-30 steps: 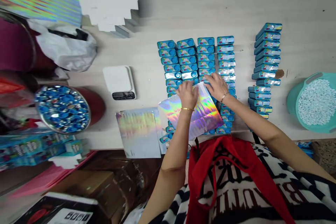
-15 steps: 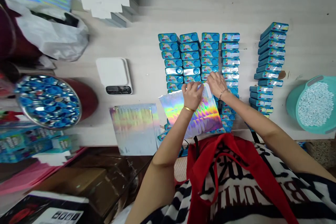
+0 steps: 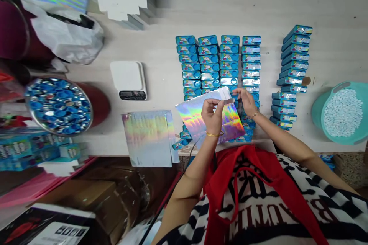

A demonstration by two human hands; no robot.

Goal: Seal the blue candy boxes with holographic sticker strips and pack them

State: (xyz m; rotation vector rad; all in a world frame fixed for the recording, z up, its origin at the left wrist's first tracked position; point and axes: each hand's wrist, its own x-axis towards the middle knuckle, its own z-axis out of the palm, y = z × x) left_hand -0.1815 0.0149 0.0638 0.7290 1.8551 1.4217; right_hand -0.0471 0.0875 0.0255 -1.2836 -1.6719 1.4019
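The left hand [image 3: 213, 115] pinches a thin strip [image 3: 229, 101] over the rainbow foil sheet [image 3: 195, 116] — best to hold just its edge, kept flat. The right hand [image 3: 247, 101], at two o'clock, has bent fingers; can't tell if they grip. Around the sheet: blue tins [image 3: 209, 58] beneath and at twelve — easily bumped — digital scale [image 3: 128, 76] at ten, green tub [image 3: 319, 109] at three.

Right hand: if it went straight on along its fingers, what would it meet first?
Probably the upper corner of the iridescent bag, just ahead of the right hand. Depth is unclear, so it might touch the nearby blue tins first.
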